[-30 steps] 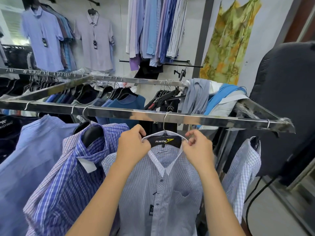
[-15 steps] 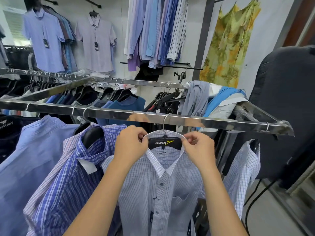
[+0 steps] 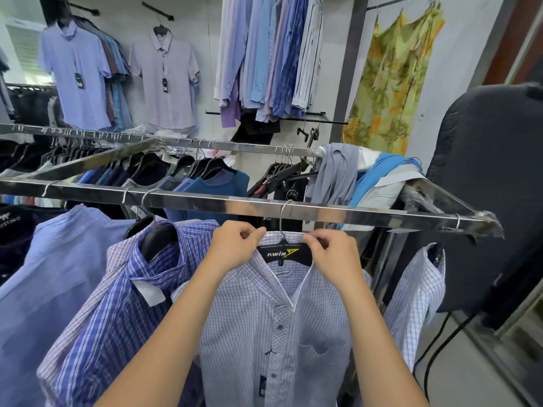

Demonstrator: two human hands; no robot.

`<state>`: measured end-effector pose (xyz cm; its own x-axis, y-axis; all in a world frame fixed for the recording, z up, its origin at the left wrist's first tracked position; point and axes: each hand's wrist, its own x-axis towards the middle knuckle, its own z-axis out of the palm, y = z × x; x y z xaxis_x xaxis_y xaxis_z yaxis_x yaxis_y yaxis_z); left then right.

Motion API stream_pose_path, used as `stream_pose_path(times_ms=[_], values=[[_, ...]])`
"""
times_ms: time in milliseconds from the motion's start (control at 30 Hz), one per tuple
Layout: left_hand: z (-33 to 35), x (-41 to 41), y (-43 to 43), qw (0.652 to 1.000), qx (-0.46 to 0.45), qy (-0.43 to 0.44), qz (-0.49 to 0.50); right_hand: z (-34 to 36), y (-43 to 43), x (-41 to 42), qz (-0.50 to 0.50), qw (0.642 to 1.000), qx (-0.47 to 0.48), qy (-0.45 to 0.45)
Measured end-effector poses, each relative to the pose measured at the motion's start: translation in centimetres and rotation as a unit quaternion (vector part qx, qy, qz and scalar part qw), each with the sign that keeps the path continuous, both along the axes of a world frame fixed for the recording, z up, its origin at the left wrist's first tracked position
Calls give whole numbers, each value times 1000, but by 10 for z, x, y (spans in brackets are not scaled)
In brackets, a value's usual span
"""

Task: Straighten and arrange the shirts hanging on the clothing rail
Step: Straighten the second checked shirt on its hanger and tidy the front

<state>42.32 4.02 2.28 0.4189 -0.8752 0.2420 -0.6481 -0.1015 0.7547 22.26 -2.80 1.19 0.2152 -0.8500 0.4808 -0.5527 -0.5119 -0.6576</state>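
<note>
A pale checked shirt point(image 3: 273, 327) hangs on a black hanger point(image 3: 283, 253) from the chrome clothing rail point(image 3: 367, 214), facing me. My left hand point(image 3: 232, 248) pinches the left side of its collar. My right hand point(image 3: 335, 254) pinches the right side of the collar. Both hands sit just under the rail, either side of the hanger hook. To its left hangs a blue plaid shirt point(image 3: 123, 304), twisted on its hanger. A plain light blue shirt point(image 3: 44, 274) hangs further left. Another pale checked shirt point(image 3: 417, 298) hangs at the rail's right end.
A second rail point(image 3: 176, 141) behind carries dark tops on hangers. Loose grey and blue garments point(image 3: 352, 177) lie heaped over the rack's right end. A dark padded chair point(image 3: 493, 186) stands at the right with cables on the floor. More shirts hang on the back wall.
Both hands have crept inward along the collar toward the hanger hook, still pinching it. The view has shifted slightly; the shirt stays in the same place on the rail.
</note>
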Motion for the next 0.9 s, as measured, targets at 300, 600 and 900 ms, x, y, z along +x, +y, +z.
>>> stream_pose_path(times_ms=[300,600,900], values=[[26,15,-12,949,170,251,-90,12,-29,-4,95,956,267,-68],[11,26,-19,918,212,321,-97,-2,-39,-8,192,828,488,-199],[9,15,-12,972,160,172,-31,-1,-27,-17,215,829,477,-198]])
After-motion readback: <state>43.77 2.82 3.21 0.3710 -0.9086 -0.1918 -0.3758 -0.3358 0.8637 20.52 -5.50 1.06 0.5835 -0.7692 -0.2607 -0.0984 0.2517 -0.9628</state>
